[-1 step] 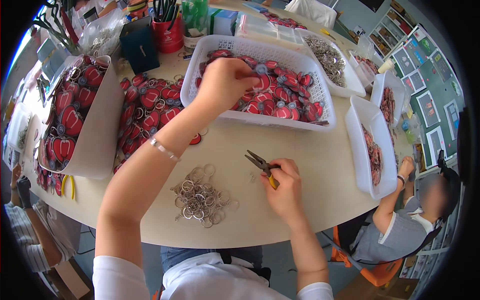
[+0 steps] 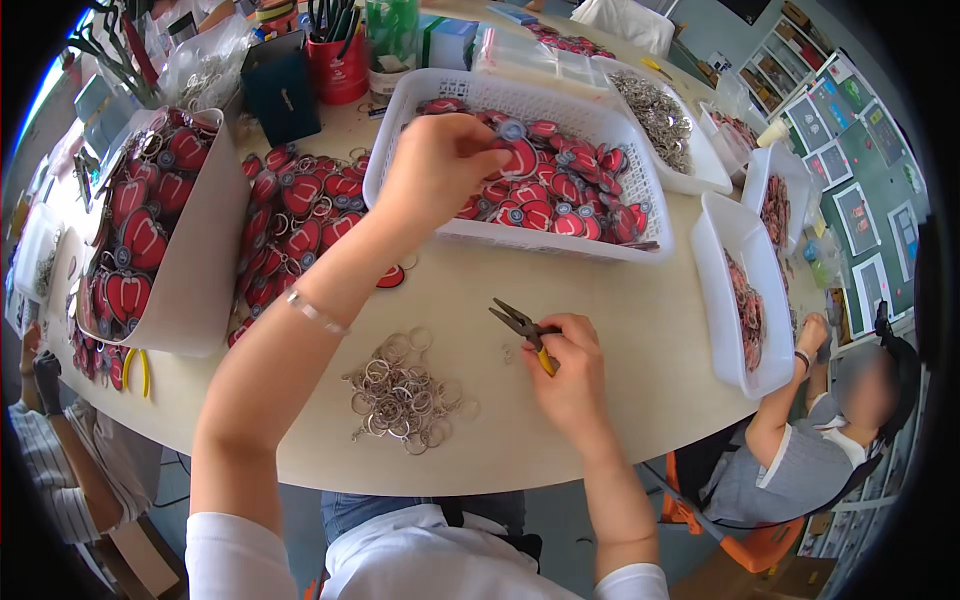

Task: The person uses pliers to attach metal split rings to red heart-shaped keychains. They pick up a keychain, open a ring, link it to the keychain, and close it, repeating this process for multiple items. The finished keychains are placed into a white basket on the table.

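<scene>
My left hand (image 2: 440, 168) reaches over the white basket (image 2: 455, 232) with fingers and thumb pinched on the edge of a red heart-like charm (image 2: 518, 160) with a round grey top. Many similar red charms (image 2: 560, 187) lie heaped in the basket below. My right hand (image 2: 572, 370) rests low over the table, wrapped around pliers (image 2: 522, 322) with dark jaws and yellow handles. The jaws point up and left, slightly parted, with nothing between them. Left of the pliers lies a loose pile of silver key rings (image 2: 400, 395) with short chains.
A tall pale bin (image 2: 225, 240) full of red charms stands left, beside more loose charms (image 2: 300, 195). Yellow-handled pliers (image 2: 145, 372) lie near the left edge. White trays (image 2: 718, 290) line the right side. A co-worker (image 2: 800, 450) sits right; another person's arm (image 2: 85, 465) shows left.
My left hand has drawn slightly left, carrying the charm with it; the charm's blurred top now looks sharper. My right hand and the pliers have hardly moved.
</scene>
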A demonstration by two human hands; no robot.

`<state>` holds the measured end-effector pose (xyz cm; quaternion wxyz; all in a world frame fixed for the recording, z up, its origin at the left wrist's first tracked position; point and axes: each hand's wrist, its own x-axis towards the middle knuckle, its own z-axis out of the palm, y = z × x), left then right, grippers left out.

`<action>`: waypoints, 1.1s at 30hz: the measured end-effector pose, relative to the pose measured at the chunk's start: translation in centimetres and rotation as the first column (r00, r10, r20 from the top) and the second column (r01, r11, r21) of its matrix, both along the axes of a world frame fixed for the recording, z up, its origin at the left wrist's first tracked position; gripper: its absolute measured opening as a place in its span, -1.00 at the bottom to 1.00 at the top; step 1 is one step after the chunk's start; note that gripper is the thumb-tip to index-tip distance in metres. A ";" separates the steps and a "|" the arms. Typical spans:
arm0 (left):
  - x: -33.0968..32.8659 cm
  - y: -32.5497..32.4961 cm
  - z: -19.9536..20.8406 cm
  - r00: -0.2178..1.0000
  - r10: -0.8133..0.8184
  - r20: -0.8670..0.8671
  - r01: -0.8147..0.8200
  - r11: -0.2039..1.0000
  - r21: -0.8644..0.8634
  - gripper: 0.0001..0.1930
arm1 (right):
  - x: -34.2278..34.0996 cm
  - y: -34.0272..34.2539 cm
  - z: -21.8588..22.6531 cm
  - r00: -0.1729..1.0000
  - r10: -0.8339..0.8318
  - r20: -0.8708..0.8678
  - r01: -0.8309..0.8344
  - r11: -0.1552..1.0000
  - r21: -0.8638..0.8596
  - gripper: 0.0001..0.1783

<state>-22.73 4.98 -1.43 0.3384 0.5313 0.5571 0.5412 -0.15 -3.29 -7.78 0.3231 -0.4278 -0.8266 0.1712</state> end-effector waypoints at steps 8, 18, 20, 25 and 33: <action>-2.2 -13.5 -1.2 0.757 0.084 0.648 -0.022 0.994 -0.103 -0.91 | -0.6 0.3 1.5 0.976 0.049 0.210 -0.031 0.996 -0.089 -0.89; -1.2 -17.1 -4.0 0.616 0.080 0.783 0.057 0.988 -0.146 -0.80 | -1.4 -1.1 1.0 0.959 -0.036 0.280 0.062 0.994 -0.086 -0.85; -1.1 -17.3 -4.1 0.636 0.056 0.769 0.077 0.988 -0.135 -0.80 | -1.7 -1.2 0.9 0.955 -0.046 0.292 0.074 0.993 -0.088 -0.85; -0.8 -17.7 -3.9 0.666 -0.013 0.746 0.146 0.983 -0.114 -0.79 | -1.9 -1.3 0.6 0.955 -0.044 0.292 0.079 0.991 -0.109 -0.85; 0.1 -18.1 -4.5 0.750 -0.057 0.659 0.206 0.967 -0.150 -0.78 | -3.2 -2.3 5.4 0.987 0.093 -0.129 -0.148 0.836 -0.529 -0.87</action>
